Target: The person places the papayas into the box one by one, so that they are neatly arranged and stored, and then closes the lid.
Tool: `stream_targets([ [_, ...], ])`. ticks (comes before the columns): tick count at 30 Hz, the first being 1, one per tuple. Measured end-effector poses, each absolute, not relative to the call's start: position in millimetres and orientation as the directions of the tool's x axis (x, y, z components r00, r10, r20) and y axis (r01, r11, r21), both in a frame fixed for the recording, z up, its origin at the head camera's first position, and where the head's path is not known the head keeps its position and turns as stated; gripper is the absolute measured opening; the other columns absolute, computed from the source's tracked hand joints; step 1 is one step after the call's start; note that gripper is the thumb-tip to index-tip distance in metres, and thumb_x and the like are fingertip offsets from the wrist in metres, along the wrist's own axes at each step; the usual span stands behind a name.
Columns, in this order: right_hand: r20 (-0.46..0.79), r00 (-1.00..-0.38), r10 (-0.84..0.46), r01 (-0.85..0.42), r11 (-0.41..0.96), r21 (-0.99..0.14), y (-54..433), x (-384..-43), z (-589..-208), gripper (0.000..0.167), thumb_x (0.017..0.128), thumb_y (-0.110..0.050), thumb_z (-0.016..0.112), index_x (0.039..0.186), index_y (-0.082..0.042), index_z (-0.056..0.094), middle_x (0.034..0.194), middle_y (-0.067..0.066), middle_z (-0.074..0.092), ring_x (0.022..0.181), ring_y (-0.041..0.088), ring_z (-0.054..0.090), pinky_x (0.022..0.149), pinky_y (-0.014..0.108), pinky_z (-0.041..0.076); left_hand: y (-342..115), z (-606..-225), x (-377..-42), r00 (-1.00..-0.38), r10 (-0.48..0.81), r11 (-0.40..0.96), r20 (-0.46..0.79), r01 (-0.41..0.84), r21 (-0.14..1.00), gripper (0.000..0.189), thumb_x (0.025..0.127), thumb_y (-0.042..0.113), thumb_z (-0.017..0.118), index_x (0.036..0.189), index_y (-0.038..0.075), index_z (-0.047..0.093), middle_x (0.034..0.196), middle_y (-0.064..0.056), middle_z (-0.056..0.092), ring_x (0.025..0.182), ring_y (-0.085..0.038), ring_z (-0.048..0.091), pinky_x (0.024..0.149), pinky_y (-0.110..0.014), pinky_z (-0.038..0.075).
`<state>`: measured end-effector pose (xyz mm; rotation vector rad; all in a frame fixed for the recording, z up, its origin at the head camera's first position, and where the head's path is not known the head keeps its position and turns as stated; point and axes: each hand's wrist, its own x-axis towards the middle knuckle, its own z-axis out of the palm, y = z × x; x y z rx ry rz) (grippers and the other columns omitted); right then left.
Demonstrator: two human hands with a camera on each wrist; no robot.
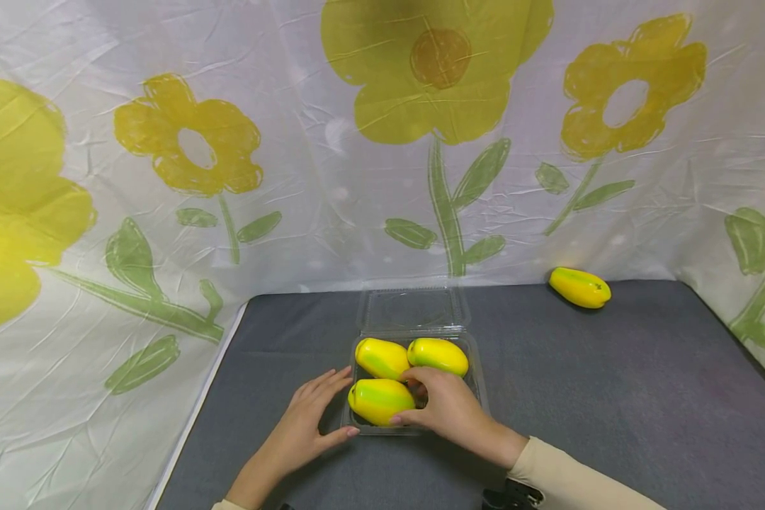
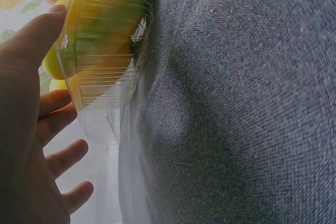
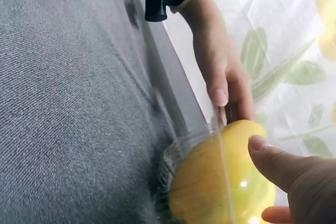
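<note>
A clear plastic clamshell box holds three glossy yellow fruits with green streaks, shaped like papayas. The front papaya lies along the box's near side; the back left papaya and back right papaya lie behind it. My right hand grips the right end of the front papaya, its thumb on the near side and curved fingers on the far side. My left hand is spread at the box's left side, fingertips right at the rim. In the left wrist view, its thumb overlaps the rim near the papaya.
The box's lid stands open towards the back. Another yellow papaya lies at the back right of the grey-covered table. A white curtain with printed flowers hangs behind the table and along its sides.
</note>
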<state>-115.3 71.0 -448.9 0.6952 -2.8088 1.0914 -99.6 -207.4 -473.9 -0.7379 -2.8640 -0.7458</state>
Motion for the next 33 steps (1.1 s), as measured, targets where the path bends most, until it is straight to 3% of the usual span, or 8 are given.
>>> stream_targets([
  [6,0.209,-0.894,-0.396,-0.427,0.617,-0.661,84,-113,-440,0.063,0.068,-0.044,0.088,0.118,-0.010,0.069,0.104,0.003,0.074,0.087,0.019,0.071,0.074,0.026,0.058,-208,-474,-100,-0.879,0.431,0.765,0.203,0.476,0.435,0.077,0.083,0.058,0.071,0.147,0.023,0.047,0.158,0.005,0.041,0.145,-0.032,0.040,0.111,-0.065,0.034],
  [12,0.225,-0.888,-0.401,-0.443,0.612,-0.655,97,-113,-431,0.061,0.070,-0.044,0.086,0.119,-0.012,0.069,0.108,-0.001,0.073,0.091,0.019,0.069,0.079,0.034,0.059,-207,-474,-100,-0.882,0.426,0.763,0.201,0.470,0.444,0.077,0.082,0.057,0.072,0.147,0.023,0.047,0.158,0.005,0.041,0.145,-0.031,0.040,0.112,-0.065,0.033],
  [20,0.221,-0.872,-0.436,-0.467,0.607,-0.644,120,-114,-421,0.058,0.075,-0.044,0.083,0.123,-0.015,0.067,0.116,-0.002,0.072,0.097,0.017,0.069,0.084,0.035,0.059,-207,-473,-100,-0.884,0.425,0.765,0.193,0.465,0.446,0.077,0.082,0.055,0.073,0.148,0.023,0.047,0.158,0.006,0.040,0.145,-0.030,0.039,0.112,-0.065,0.033],
  [28,0.248,-0.882,-0.402,-0.464,0.638,-0.614,145,-120,-416,0.057,0.076,-0.040,0.083,0.124,-0.013,0.066,0.117,0.002,0.072,0.096,0.019,0.071,0.082,0.031,0.059,-207,-472,-99,-0.891,0.421,0.766,0.172,0.451,0.458,0.078,0.083,0.060,0.070,0.148,0.024,0.047,0.159,0.006,0.040,0.146,-0.031,0.038,0.112,-0.066,0.032],
  [33,0.270,-0.896,-0.354,-0.444,0.662,-0.604,164,-127,-415,0.057,0.076,-0.034,0.084,0.125,-0.011,0.066,0.117,0.004,0.072,0.097,0.020,0.071,0.083,0.035,0.060,-207,-472,-100,-0.892,0.421,0.768,0.167,0.448,0.458,0.078,0.083,0.061,0.069,0.148,0.025,0.046,0.159,0.007,0.040,0.146,-0.031,0.038,0.113,-0.066,0.031],
])
